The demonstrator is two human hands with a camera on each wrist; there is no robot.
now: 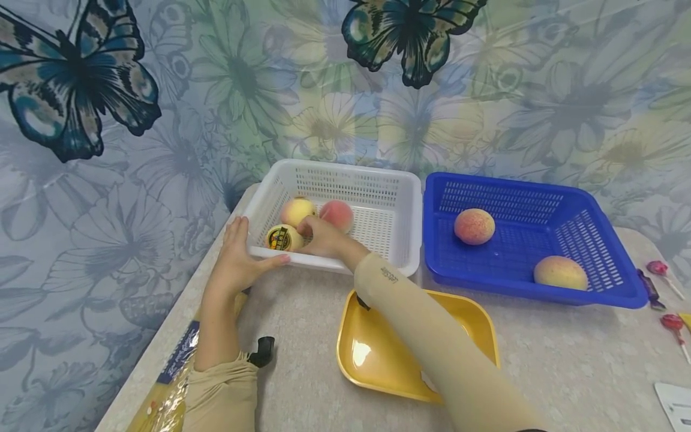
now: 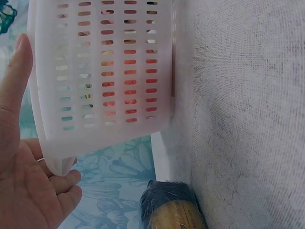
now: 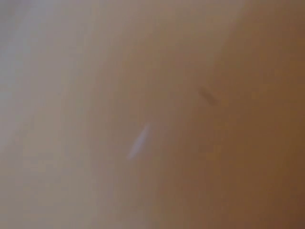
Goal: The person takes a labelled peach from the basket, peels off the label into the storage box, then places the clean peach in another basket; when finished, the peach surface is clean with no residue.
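A blue basket (image 1: 588,216) stands on the tabletop (image 1: 567,360) at the right, w/ two peaches in it: one (image 1: 474,226) near the back left, the other (image 1: 560,272) at the front wall. In front, a yellow tray (image 1: 378,360) lies near the middle. At the far right edge lie two lollipops (image 1: 666,276) (image 1: 675,327) in red wrap, approx. one behind the other, and a white card (image 1: 675,405) at the corner. At the left front lies a long yellowish packet (image 1: 173,372) w/ a blue band. The wall behind has a flower pattern and dark butterflies (image 1: 70,78) (image 1: 410,30).
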